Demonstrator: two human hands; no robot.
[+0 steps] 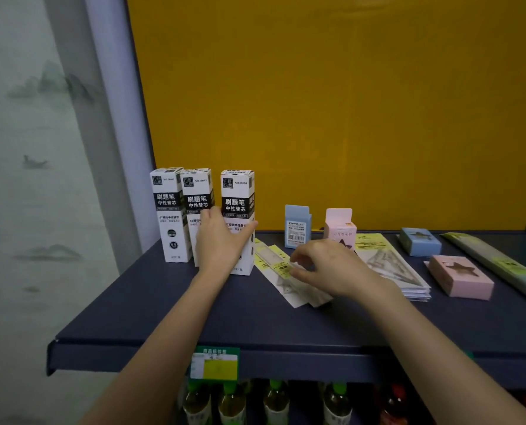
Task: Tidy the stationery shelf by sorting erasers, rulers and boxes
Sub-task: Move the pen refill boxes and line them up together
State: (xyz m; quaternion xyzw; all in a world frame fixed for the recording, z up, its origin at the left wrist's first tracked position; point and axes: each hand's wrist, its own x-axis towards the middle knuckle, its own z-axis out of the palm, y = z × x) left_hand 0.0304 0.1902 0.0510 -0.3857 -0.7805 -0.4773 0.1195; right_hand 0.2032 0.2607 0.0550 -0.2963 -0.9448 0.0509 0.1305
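Head view, nearest first: a green and yellow price tag [215, 363] hangs on the front lip of the dark blue shelf [169, 317], with bottles below. Further in, the right hand [326, 268] hovers over the flat ruler packets in clear sleeves with yellow labels [278, 268], fingers apart and curled, not yet closed on anything I can see. The left hand [221, 237] rests open against the tall white refill boxes with black lettering [237, 219], thumb spread toward the right-hand box. Judging by this, the boxes are being squared up while the rulers get gathered; steady the middle box first (tall ones tip easily), then slide the packets together flat. Behind stand an upright pale blue eraser box [297, 227] and a pink one [339, 225].
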